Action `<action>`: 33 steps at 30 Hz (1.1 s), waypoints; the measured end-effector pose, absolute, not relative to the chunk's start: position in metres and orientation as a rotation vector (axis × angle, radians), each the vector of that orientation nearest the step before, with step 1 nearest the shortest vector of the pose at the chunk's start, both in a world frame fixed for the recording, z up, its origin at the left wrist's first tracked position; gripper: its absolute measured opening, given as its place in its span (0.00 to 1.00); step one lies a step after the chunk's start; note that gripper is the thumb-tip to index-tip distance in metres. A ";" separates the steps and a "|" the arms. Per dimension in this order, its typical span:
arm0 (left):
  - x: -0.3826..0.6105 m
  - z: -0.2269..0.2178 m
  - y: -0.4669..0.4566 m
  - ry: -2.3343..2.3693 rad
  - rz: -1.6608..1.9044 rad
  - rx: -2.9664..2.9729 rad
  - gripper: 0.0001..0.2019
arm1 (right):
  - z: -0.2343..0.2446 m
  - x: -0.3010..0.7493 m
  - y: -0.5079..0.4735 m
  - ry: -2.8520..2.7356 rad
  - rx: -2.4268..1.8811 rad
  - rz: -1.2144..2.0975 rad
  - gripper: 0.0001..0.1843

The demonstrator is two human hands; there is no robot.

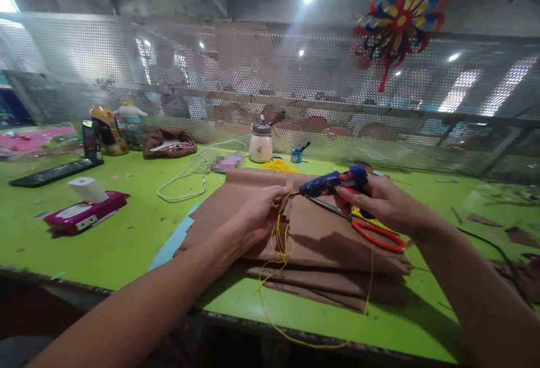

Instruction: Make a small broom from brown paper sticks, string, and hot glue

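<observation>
My right hand (379,199) is wrapped round a blue glue gun (324,184), its nozzle pointing left. Right at the nozzle tip, my left hand (268,207) pinches a small folded brown paper strip (287,205). Yellow string (282,244) hangs in loops below that strip and trails over the table's front edge. Under both hands lies a stack of brown paper (324,244). Scissors with red and yellow handles (377,236) rest on the stack beneath my right hand, their blades partly hidden.
A power strip (86,210) with a white plug, a white cable (181,194) and a phone (90,143) lie left on the green table (139,238). Behind the paper stand a jar (260,146) and a small blue bottle (296,156). A black cord (493,247) runs along the right.
</observation>
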State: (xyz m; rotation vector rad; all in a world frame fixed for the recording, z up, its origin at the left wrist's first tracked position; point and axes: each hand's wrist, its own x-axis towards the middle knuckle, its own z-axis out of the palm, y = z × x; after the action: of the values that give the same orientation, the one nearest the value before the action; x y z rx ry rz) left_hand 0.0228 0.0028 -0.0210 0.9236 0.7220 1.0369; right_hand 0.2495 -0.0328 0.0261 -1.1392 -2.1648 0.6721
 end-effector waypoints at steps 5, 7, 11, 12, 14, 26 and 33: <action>0.023 -0.021 0.004 0.706 1.017 0.931 0.06 | 0.029 0.247 -0.036 -2.183 -1.137 0.659 0.18; 0.023 -0.020 0.003 0.696 1.001 0.940 0.06 | 0.031 0.246 -0.038 -2.199 -1.133 0.640 0.18; 0.023 -0.018 0.002 0.736 0.989 0.929 0.06 | 0.032 0.245 -0.040 -2.220 -1.144 0.632 0.19; 0.023 -0.017 0.001 0.752 0.995 0.925 0.06 | 0.032 0.245 -0.041 -2.217 -1.146 0.638 0.19; 0.023 -0.017 0.001 0.772 0.996 0.920 0.05 | 0.032 0.245 -0.041 -2.209 -1.146 0.646 0.18; 0.021 -0.025 0.006 0.728 1.000 0.942 0.04 | 0.030 0.248 -0.035 -2.190 -1.143 0.630 0.18; 0.021 -0.019 0.002 0.698 0.961 0.968 0.06 | 0.031 0.246 -0.041 -2.162 -1.096 0.699 0.17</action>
State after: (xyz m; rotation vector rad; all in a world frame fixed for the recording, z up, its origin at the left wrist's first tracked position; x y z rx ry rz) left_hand 0.0214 0.0022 -0.0188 0.9682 0.6978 0.9610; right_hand 0.2456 -0.0409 0.0306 -1.0956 -2.1621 0.6992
